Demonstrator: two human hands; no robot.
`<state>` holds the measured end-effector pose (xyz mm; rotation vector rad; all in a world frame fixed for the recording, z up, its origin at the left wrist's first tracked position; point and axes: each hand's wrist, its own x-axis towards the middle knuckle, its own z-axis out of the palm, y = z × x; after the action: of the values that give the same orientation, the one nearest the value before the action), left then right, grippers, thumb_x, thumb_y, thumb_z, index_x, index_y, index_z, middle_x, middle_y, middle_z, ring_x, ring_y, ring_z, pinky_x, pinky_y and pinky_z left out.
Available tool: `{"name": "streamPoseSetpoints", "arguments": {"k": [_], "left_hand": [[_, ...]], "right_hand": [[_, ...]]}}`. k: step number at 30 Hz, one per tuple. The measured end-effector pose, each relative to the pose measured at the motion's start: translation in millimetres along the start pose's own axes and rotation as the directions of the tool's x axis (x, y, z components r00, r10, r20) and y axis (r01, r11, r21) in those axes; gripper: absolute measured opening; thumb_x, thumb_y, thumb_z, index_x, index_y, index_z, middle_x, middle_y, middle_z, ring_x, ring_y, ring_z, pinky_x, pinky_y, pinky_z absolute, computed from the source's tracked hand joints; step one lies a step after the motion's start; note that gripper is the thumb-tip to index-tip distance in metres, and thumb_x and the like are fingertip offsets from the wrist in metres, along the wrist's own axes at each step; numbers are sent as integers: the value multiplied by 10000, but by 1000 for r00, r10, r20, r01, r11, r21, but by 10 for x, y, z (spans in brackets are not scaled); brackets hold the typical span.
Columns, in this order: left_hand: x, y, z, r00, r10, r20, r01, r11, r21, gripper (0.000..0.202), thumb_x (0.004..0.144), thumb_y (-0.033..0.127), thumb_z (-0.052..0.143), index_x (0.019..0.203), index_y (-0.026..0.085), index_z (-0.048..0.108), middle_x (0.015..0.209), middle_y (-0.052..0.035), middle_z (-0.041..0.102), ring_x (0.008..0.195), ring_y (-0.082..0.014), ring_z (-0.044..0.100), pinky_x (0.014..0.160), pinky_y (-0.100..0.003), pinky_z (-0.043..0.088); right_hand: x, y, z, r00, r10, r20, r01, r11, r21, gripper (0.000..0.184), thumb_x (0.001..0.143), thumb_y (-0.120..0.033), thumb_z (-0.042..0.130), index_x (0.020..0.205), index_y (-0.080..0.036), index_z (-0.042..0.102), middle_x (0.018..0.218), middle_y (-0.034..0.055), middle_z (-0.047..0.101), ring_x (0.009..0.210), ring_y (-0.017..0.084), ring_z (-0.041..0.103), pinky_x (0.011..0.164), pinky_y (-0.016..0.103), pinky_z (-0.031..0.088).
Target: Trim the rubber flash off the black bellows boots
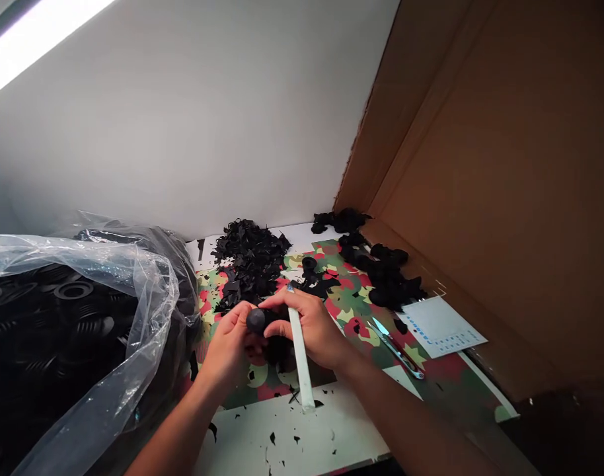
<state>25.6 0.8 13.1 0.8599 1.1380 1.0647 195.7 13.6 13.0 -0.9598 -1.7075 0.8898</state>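
Note:
My left hand [227,347] is closed round a small black rubber part [256,320], holding it just above the patterned mat [354,301]. My right hand [314,327] is closed on a pale, long-handled tool [301,357] whose tip points up toward the part. The two hands touch at the part. The underside of the part is hidden by my fingers.
A clear plastic bag [84,311] full of black rubber rings sits at the left. A heap of black trimmings [250,258] lies behind the hands, and black parts [386,271] pile at the right. Scissors [396,347], a paper sheet [441,326] and a cardboard wall [505,198] stand right.

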Motion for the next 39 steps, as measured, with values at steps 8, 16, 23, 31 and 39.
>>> {"name": "streamPoseSetpoints", "arguments": {"k": [8, 16, 23, 31, 39], "left_hand": [[-45, 159, -21, 869, 489, 70, -477, 793, 380, 556, 615, 523, 909, 1096, 259, 818, 1004, -85, 749, 928, -283, 661, 822, -329, 536], [-47, 261, -16, 926, 362, 104, -369, 820, 437, 328, 516, 177, 949, 812, 278, 851, 699, -22, 751, 570, -196, 604, 544, -262, 485], [-57, 249, -81, 891, 415, 186, -449, 737, 505, 248, 709, 223, 807, 947, 287, 835, 973, -55, 814, 882, -284, 716, 798, -324, 546], [26, 100, -64, 838, 501, 216, -534, 671, 514, 156, 815, 307, 728, 949, 261, 793, 896, -59, 786, 793, -259, 693, 714, -286, 500], [-31, 104, 140, 883, 470, -1, -425, 800, 424, 336, 879, 467, 638, 656, 216, 616, 605, 11, 580, 583, -163, 492, 584, -259, 387]], "right_hand": [[-51, 52, 29, 996, -51, -78, 44, 995, -85, 191, 769, -168, 843, 890, -233, 710, 928, 14, 667, 866, 189, 663, 786, 313, 570], [-39, 29, -19, 999, -45, -21, 43, 996, -73, 155, 832, -99, 723, 782, -232, 664, 809, -15, 682, 748, 166, 671, 674, 266, 558], [-63, -19, 15, 980, -200, -5, 180, 895, -407, 223, 880, -19, 594, 894, -234, 649, 825, 31, 703, 803, 215, 644, 707, 305, 523], [-16, -40, 117, 938, -345, 48, 295, 716, -633, 243, 778, 12, 473, 802, -211, 568, 715, 37, 611, 699, 216, 528, 672, 332, 394], [-35, -127, 220, 924, -382, -11, 314, 775, -548, 219, 788, -29, 473, 685, -220, 496, 624, 13, 540, 621, 188, 462, 612, 327, 298]]}}
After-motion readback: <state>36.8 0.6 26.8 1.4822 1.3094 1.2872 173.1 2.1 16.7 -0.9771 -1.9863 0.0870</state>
